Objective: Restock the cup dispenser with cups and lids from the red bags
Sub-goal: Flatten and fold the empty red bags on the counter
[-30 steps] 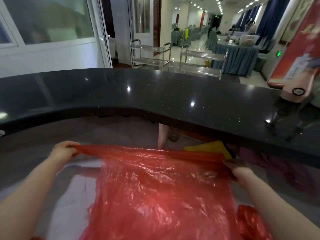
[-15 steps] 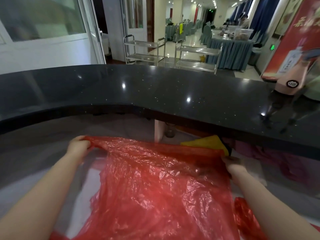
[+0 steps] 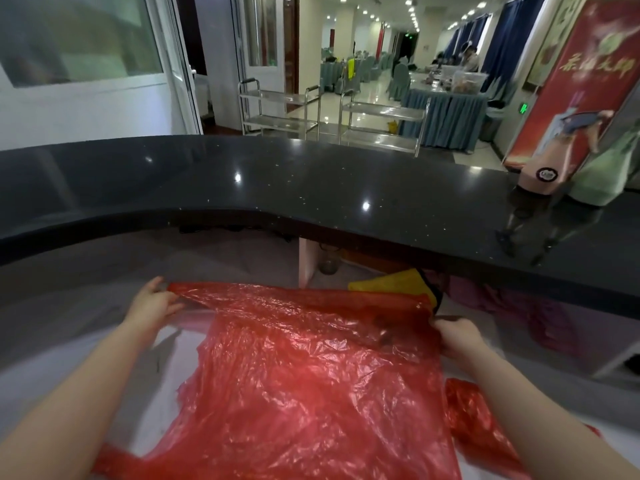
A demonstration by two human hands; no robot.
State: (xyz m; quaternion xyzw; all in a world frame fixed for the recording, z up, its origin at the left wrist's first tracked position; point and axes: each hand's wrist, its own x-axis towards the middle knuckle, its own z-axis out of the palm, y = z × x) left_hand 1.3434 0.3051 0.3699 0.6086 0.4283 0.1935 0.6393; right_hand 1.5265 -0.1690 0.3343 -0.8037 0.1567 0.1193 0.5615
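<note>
A large, thin red plastic bag (image 3: 311, 375) lies spread flat on the lower white work surface in front of me. My left hand (image 3: 154, 303) pinches its far left corner. My right hand (image 3: 457, 336) grips its far right edge, which is folded back a little. A second, crumpled red bag (image 3: 474, 420) lies at the lower right, partly under my right forearm. No cups, lids or dispenser show in the head view.
A curved black stone counter (image 3: 311, 188) rises just beyond the work surface. A yellow cloth (image 3: 394, 282) sits under its overhang, behind the bag. A pink-capped bottle (image 3: 543, 174) and a red banner stand at the right. Steel trolleys (image 3: 381, 126) stand in the hall beyond.
Both hands have drawn the bag's far edge nearer to me and closer together. The right edge has folded over. The stretched edge now sags.
</note>
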